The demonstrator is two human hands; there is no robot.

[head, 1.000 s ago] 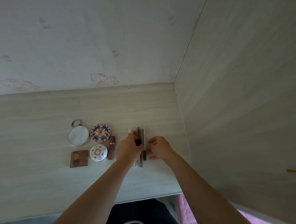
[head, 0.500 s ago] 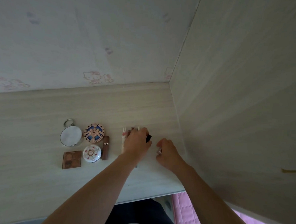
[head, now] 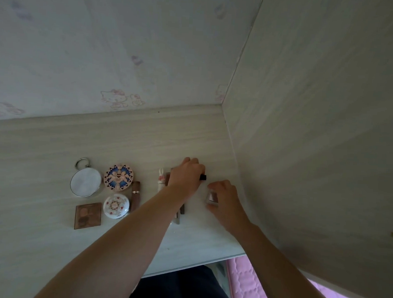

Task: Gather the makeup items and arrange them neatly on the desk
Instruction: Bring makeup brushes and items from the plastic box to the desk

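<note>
Makeup items lie in two groups on the pale desk (head: 54, 146). At left, a round mirror (head: 85, 183), a patterned compact (head: 118, 177), a white floral compact (head: 116, 206), a brown eyeshadow palette (head: 88, 215) and a brown lipstick tube (head: 135, 195) sit close together in a tidy block. Near the desk's right end, beside the side panel (head: 317, 132), a row of slim sticks (head: 180, 213) lies side by side, with a small white rabbit-topped tube (head: 161, 180) at its left edge. The left hand (head: 186, 178) rests over the upper part of this row, fingers curled round a dark-capped stick (head: 202, 177) whose black end shows just past the knuckles. The right hand (head: 226, 199), just beside the row, pinches a small square pot (head: 211, 197) with a pinkish-brown fill, low over or on the desk; contact cannot be told. The step in hand appears to be the aligning of the last pieces at the right end of the row. The next move probably calls for laying the dark-capped stick parallel with its neighbours and setting the pot squarely beside them, without disturbing sticks already in line.
</note>
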